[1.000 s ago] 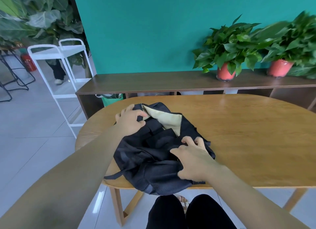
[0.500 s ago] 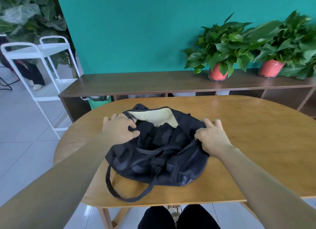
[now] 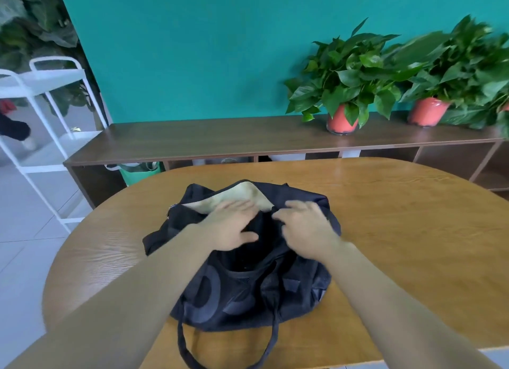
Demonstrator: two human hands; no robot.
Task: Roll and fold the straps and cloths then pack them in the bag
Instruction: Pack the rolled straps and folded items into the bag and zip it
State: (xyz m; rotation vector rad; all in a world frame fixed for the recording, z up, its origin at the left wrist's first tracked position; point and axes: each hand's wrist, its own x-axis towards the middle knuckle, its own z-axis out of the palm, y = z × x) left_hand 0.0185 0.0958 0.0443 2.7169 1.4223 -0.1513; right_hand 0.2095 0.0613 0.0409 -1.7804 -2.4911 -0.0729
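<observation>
A black bag (image 3: 248, 294) lies on the round wooden table (image 3: 399, 231), its mouth facing away from me. A cream cloth or lining (image 3: 242, 195) shows in the opening at the far side. My left hand (image 3: 231, 225) lies over the opening with its fingers stretched onto the cream fabric. Right beside it, my right hand (image 3: 305, 225) has its fingers bent at the black upper rim of the opening and seems to pinch it; motion blur hides the detail. A black handle loop (image 3: 271, 338) trails toward the table's near edge.
A low dark wooden shelf (image 3: 220, 140) runs behind the table under a teal wall, with two potted plants (image 3: 344, 93) on it. A white metal trolley (image 3: 41, 115) stands on the tiled floor at the left.
Both hands left the bag's left and right sides and came together at the middle of its opening. The bag now lies squarer to me, and its handle hangs nearer the table's front edge.
</observation>
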